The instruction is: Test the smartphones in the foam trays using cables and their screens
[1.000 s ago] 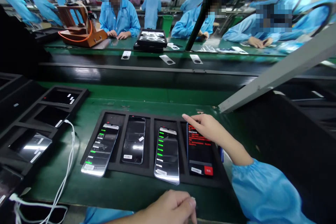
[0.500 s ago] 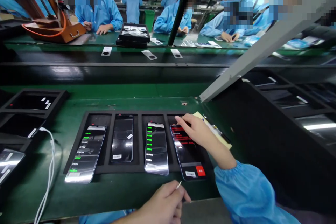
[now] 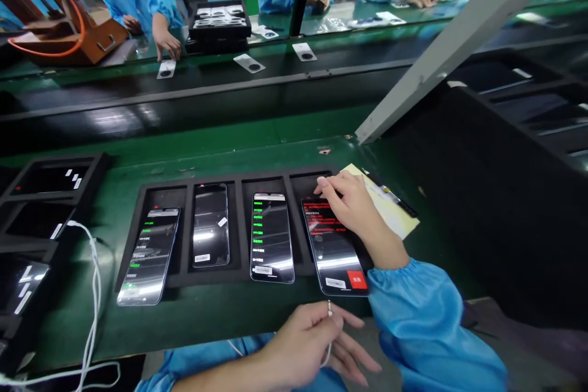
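Observation:
My left hand (image 3: 316, 334) is low at the table's front edge, pinching a thin white cable by its small metal plug (image 3: 329, 307); its other fingers are spread. My right hand (image 3: 351, 202) hovers with loosely bent fingers over the top end of the rightmost phone (image 3: 337, 251), holding nothing. That phone shows red text and a red square. To its left lie a phone with a green and white list (image 3: 272, 236), a phone with a dark screen (image 3: 211, 226) and another list phone (image 3: 149, 257). All sit in or tilted over slots of a black foam tray (image 3: 184, 282).
A yellow paper (image 3: 404, 223) with a dark pen (image 3: 395, 196) lies right of the tray. More phone trays stand left (image 3: 98, 165) and right. A white charging cable (image 3: 94, 282) hangs at left. A grey slanted post (image 3: 413, 92) rises at right. Co-workers in blue sit beyond the rail.
My view has tipped down. My right hand has shifted slightly up off the phone's screen. My left hand's fingers have spread while keeping the plug. A co-worker's hand has reached to a white card.

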`<control>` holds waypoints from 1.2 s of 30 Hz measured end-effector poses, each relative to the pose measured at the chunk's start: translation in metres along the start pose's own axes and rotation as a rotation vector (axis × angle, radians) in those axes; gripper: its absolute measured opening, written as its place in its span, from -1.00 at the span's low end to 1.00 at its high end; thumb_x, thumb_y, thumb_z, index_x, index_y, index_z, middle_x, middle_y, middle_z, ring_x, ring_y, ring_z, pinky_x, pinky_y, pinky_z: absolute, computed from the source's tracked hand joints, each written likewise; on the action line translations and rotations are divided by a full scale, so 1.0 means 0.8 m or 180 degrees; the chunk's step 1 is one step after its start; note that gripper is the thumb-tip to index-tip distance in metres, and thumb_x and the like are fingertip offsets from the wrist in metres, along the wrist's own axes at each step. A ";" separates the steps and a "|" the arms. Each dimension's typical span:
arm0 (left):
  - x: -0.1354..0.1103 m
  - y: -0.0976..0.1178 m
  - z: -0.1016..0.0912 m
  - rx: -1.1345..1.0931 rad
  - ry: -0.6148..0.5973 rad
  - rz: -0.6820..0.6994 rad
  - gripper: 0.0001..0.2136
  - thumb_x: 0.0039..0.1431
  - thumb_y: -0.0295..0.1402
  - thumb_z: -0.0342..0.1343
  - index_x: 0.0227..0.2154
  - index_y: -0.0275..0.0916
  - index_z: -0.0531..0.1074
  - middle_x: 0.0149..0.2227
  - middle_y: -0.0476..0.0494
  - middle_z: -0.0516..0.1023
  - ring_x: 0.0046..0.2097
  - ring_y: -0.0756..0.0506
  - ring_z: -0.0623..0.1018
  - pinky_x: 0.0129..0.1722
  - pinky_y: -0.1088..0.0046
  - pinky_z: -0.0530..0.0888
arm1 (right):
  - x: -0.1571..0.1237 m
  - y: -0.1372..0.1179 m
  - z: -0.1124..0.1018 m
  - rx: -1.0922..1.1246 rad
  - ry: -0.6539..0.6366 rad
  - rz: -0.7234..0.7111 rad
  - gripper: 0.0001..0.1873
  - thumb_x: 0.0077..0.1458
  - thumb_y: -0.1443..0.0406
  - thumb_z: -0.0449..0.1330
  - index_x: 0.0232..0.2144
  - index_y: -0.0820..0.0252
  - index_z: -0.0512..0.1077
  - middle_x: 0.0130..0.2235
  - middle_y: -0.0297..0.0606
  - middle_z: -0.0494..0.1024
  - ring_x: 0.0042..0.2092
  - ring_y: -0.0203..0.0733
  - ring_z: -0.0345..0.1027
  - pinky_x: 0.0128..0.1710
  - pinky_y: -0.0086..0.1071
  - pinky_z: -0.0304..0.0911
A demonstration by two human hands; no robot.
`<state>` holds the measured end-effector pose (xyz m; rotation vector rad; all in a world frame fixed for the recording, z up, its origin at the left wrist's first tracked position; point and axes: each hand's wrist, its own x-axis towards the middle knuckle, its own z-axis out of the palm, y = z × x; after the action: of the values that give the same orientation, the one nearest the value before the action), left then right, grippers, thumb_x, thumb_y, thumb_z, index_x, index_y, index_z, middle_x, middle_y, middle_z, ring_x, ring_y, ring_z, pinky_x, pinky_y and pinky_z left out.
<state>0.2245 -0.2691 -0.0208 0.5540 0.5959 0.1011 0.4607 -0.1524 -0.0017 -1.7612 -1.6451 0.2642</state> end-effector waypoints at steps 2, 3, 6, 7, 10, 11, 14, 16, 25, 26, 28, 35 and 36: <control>0.002 -0.004 0.002 0.0007 -0.0016 0.0000 -0.22 0.09 0.40 0.29 -0.05 -0.30 0.49 -0.16 -0.43 0.76 -0.37 -0.10 0.66 -0.18 0.29 0.57 | -0.001 0.001 0.000 0.0000 0.0026 0.0025 -0.18 0.46 -0.33 -0.16 -0.41 0.02 0.59 -0.33 -0.23 0.68 -0.19 0.03 0.44 0.03 0.00 0.18; 0.003 -0.006 0.003 -0.0004 0.0018 0.0033 -0.21 0.07 0.42 0.28 -0.07 -0.30 0.49 -0.15 -0.44 0.76 -0.37 -0.10 0.66 -0.18 0.30 0.57 | -0.001 0.001 0.000 0.0002 0.0034 0.0036 -0.18 0.46 -0.33 -0.16 -0.42 0.02 0.59 -0.33 -0.23 0.68 -0.19 0.03 0.44 0.03 0.00 0.18; 0.006 -0.007 0.007 -0.0002 0.0142 0.0137 -0.18 0.02 0.47 0.27 -0.10 -0.29 0.47 -0.15 -0.45 0.76 -0.38 -0.09 0.66 -0.21 0.32 0.55 | -0.001 -0.001 0.000 0.0017 0.0041 0.0065 -0.17 0.45 -0.33 -0.17 -0.43 0.02 0.59 -0.33 -0.22 0.68 -0.18 0.03 0.43 0.05 0.00 0.20; 0.006 -0.005 0.008 0.0011 0.0173 0.0156 -0.18 0.01 0.47 0.27 -0.11 -0.29 0.47 -0.15 -0.45 0.76 -0.39 -0.09 0.65 -0.21 0.33 0.54 | -0.001 -0.002 0.000 0.0021 0.0038 0.0076 -0.16 0.45 -0.34 -0.18 -0.43 0.02 0.58 -0.33 -0.21 0.68 -0.18 0.03 0.43 0.06 0.01 0.20; 0.005 0.002 0.011 0.0030 0.0234 0.0221 -0.17 0.03 0.45 0.28 -0.09 -0.32 0.50 -0.11 -0.49 0.76 -0.36 -0.12 0.67 -0.18 0.29 0.55 | -0.001 -0.004 0.000 0.0024 0.0011 0.0099 -0.16 0.44 -0.34 -0.18 -0.44 0.02 0.57 -0.32 -0.19 0.68 -0.16 0.05 0.43 0.07 0.02 0.22; 0.005 0.005 0.012 0.0016 0.0248 0.0237 -0.17 0.04 0.45 0.28 -0.07 -0.34 0.51 -0.08 -0.51 0.76 -0.34 -0.14 0.68 -0.15 0.26 0.56 | -0.001 -0.005 -0.001 0.0025 -0.0002 0.0102 -0.16 0.44 -0.35 -0.18 -0.44 0.02 0.56 -0.32 -0.19 0.68 -0.16 0.06 0.43 0.08 0.02 0.22; 0.006 0.010 0.015 -0.0041 0.0293 0.0261 -0.12 0.03 0.44 0.30 0.00 -0.39 0.55 -0.05 -0.55 0.75 -0.27 -0.21 0.73 -0.05 0.17 0.58 | 0.000 -0.006 -0.001 0.0021 -0.0037 0.0101 -0.15 0.43 -0.36 -0.20 -0.46 0.02 0.53 -0.34 -0.18 0.66 -0.17 0.05 0.42 0.06 0.01 0.24; 0.009 0.012 0.016 -0.0051 0.0335 0.0290 -0.10 0.03 0.42 0.32 0.01 -0.42 0.57 -0.06 -0.55 0.75 -0.23 -0.24 0.75 0.02 0.13 0.57 | 0.000 -0.007 -0.001 0.0011 -0.0053 0.0092 -0.15 0.42 -0.37 -0.20 -0.50 0.03 0.48 -0.37 -0.18 0.63 -0.20 0.04 0.40 0.02 -0.01 0.25; 0.014 0.020 0.014 -0.0286 0.0244 0.0178 -0.17 -0.07 0.29 0.49 -0.04 -0.45 0.64 0.02 -0.59 0.73 -0.06 -0.33 0.76 0.22 0.05 0.50 | -0.002 -0.005 0.000 0.0028 -0.0077 0.0088 -0.24 0.44 -0.32 -0.10 -0.45 0.04 0.48 -0.39 -0.18 0.57 -0.21 0.03 0.40 0.02 -0.01 0.26; 0.015 0.021 0.011 -0.0257 0.0202 0.0169 -0.20 -0.03 0.27 0.48 -0.05 -0.45 0.63 0.01 -0.59 0.73 -0.06 -0.32 0.76 0.22 0.05 0.50 | -0.007 -0.005 -0.002 0.0033 -0.0078 0.0091 -0.26 0.47 -0.29 -0.13 -0.37 0.04 0.53 -0.34 -0.17 0.61 -0.17 0.05 0.43 0.07 0.02 0.27; 0.019 0.021 0.007 -0.0194 0.0144 0.0140 -0.27 0.06 0.22 0.46 -0.04 -0.44 0.63 0.01 -0.56 0.73 -0.06 -0.29 0.75 0.22 0.04 0.50 | -0.024 -0.001 -0.009 0.0079 -0.0124 0.0100 -0.33 0.51 -0.23 -0.13 -0.14 0.01 0.60 -0.14 -0.14 0.69 -0.01 0.09 0.50 0.18 0.06 0.29; 0.029 0.017 -0.006 -0.0443 -0.0178 0.0017 -0.50 0.17 -0.02 0.50 -0.04 -0.30 0.56 -0.08 -0.27 0.69 -0.18 -0.12 0.70 0.13 0.18 0.46 | -0.103 0.013 -0.041 0.0021 -0.0851 -0.0113 -0.18 0.33 -0.18 0.26 0.50 -0.20 0.18 0.56 -0.13 0.16 0.58 0.28 -0.06 0.52 0.31 -0.01; 0.029 0.018 -0.007 -0.0487 -0.0225 0.0026 -0.51 0.20 -0.06 0.49 0.01 -0.29 0.54 -0.09 -0.24 0.68 -0.18 -0.11 0.70 0.11 0.19 0.46 | -0.108 0.013 -0.042 -0.0029 -0.0866 -0.0148 -0.16 0.31 -0.18 0.28 0.50 -0.20 0.18 0.57 -0.12 0.13 0.58 0.31 -0.07 0.53 0.34 -0.03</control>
<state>0.2418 -0.2490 -0.0288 0.4099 0.5122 0.1331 0.4739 -0.2443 -0.0098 -1.7513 -1.8769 0.4936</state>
